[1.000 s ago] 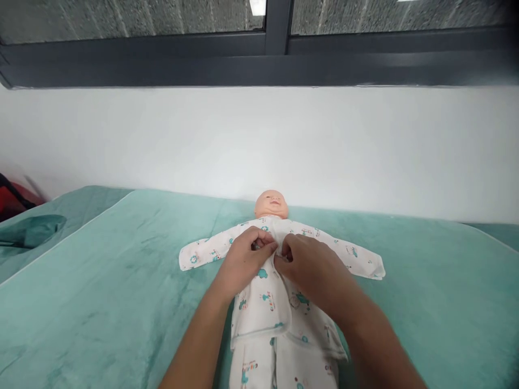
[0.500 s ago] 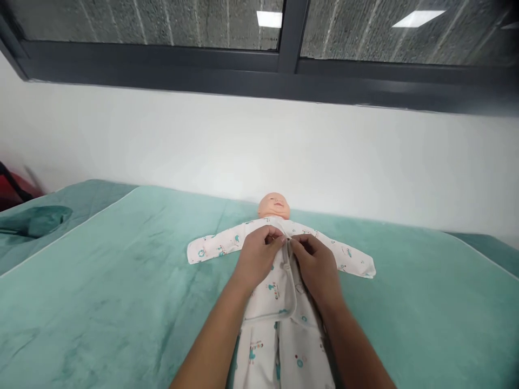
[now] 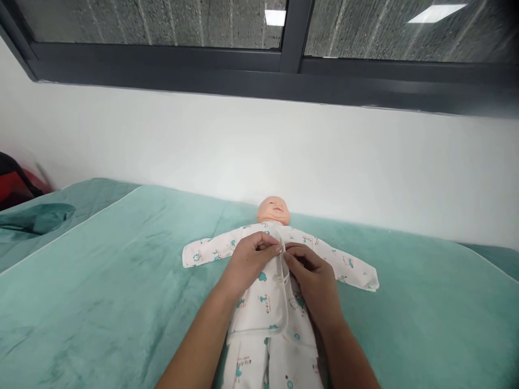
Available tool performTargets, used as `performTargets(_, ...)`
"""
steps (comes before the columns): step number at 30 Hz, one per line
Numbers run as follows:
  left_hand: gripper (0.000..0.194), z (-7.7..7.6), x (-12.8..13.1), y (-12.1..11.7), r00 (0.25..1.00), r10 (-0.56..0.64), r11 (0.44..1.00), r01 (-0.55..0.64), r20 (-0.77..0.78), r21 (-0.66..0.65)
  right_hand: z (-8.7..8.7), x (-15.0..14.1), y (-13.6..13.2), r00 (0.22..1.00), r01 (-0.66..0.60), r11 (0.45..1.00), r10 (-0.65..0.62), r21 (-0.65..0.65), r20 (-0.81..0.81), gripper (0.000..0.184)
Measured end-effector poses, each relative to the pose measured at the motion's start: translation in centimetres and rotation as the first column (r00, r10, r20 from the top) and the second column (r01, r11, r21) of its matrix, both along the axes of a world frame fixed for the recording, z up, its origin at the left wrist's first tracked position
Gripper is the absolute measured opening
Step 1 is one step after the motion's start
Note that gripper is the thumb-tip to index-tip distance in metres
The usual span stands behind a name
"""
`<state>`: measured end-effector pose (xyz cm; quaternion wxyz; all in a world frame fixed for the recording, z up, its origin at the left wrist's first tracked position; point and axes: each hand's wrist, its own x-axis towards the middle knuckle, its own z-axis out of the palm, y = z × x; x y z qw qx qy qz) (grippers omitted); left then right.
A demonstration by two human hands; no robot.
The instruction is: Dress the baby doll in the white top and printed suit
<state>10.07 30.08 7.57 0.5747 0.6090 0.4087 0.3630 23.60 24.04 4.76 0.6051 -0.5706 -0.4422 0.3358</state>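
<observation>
A baby doll (image 3: 273, 210) lies face up with its arms spread, dressed in a white printed baby jacket (image 3: 259, 309) and matching trousers (image 3: 248, 361). At the upper chest, my left hand (image 3: 251, 262) is closed, thumb and forefinger pinching the jacket's front edge. Close beside it, my right hand (image 3: 315, 278) pinches the other side of the front opening with its fingers curled in. Between the fingertips only a small strip of pale trim shows; whether a tie or a snap is in them is hidden. Below the hands, a small pale tie lies along the overlapped front.
Beneath the doll spreads a teal-green plush cover (image 3: 109, 286), with a darker fold at the far left. A white wall (image 3: 227, 146) rises behind it, under a dark window frame (image 3: 162, 65). A red and black object (image 3: 16, 183) stands at the left edge.
Both hands have come slightly down and left in view, still pinching at the front opening. The jacket's edge now stands up a little between them. The view has shifted slightly.
</observation>
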Motion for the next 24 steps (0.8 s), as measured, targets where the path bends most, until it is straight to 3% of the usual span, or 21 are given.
performTargets(7,0.025,-0.7,0.0,0.1,1.000,0.023,0.999,-0.023,-0.009,0.043,0.2,0.3,0.0,0.997,-0.017,0.999,0.019,-0.027,0.079,0.013)
performTargets(14,0.030,0.2,-0.2,-0.3,0.997,0.001,0.998,0.003,-0.072,0.055,0.2,0.7,0.0,0.985,-0.055,0.998,0.057,-0.019,0.164,0.014)
performTargets(19,0.021,0.3,-0.1,-0.3,0.994,0.035,0.999,-0.031,-0.102,0.040,-0.3,1.1,0.4,0.980,-0.121,0.993,0.116,0.018,0.161,0.015)
performTargets(24,0.024,-0.3,0.1,-0.1,0.999,0.043,0.999,-0.043,-0.011,0.034,0.1,0.7,0.1,0.989,-0.061,0.998,0.062,-0.005,0.131,0.015)
